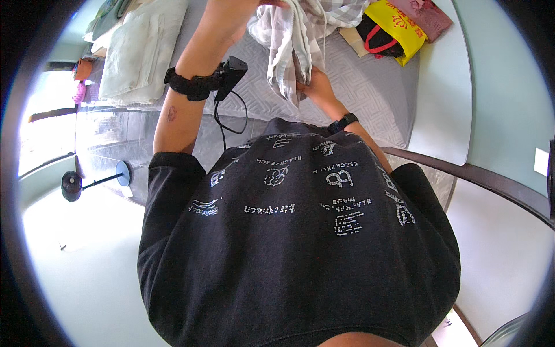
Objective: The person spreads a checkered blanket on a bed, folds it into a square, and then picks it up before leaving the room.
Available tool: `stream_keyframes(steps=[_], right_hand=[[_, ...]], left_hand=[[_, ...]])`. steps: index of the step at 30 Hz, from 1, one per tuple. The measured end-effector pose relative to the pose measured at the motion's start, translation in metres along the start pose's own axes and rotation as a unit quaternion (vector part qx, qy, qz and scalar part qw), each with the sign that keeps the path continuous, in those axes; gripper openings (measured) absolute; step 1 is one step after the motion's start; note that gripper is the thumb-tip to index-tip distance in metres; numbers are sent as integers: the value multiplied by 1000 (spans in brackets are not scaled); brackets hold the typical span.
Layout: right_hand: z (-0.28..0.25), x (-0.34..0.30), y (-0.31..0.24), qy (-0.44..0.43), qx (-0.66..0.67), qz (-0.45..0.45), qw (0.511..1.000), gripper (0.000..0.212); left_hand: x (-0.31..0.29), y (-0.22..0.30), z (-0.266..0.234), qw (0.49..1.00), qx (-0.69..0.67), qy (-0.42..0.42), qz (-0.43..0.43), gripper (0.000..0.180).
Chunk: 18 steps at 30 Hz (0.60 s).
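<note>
A grey-and-white plaid cloth point(289, 58) hangs in gathered folds at the top centre, with more of it bunched on the bed behind. My left hand point(240, 14) reaches up from the left and is partly cut off by the upper edge; its fingers close on the cloth's upper part. Lower down, my right hand point(314, 87) pinches the cloth's right edge, its fingertips partly tucked behind the fabric. A black strap with a boxy black device point(231, 72) and a cable sits on my left wrist. Another black band point(343, 122) circles my right wrist.
Both hands are over a grey quilted bed point(378, 92). Folded white cloths point(136, 61) lie at its far left. A yellow bag point(399, 32) with a red-edged black item stands at the far right, beside a pale headboard point(442, 87). A black fan point(72, 186) stands left.
</note>
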State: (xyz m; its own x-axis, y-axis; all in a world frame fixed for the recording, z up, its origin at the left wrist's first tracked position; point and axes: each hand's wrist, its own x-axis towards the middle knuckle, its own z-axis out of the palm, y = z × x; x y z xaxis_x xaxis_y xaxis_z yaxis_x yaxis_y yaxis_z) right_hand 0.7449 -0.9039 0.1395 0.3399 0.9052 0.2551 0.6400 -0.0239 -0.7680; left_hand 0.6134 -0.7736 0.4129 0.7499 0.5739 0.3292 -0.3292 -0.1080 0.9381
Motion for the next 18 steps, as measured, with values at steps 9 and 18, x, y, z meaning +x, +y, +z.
stream_keyframes(steps=[9,18], right_hand=[[-86,-42,15,80,206,273,936,19],[-190,-91,-7,143,-257,211,932,23]], left_hand=[[-15,-40,-114,974,62,215,20,10],[-76,-77,-96,955,173,126,-202,10]])
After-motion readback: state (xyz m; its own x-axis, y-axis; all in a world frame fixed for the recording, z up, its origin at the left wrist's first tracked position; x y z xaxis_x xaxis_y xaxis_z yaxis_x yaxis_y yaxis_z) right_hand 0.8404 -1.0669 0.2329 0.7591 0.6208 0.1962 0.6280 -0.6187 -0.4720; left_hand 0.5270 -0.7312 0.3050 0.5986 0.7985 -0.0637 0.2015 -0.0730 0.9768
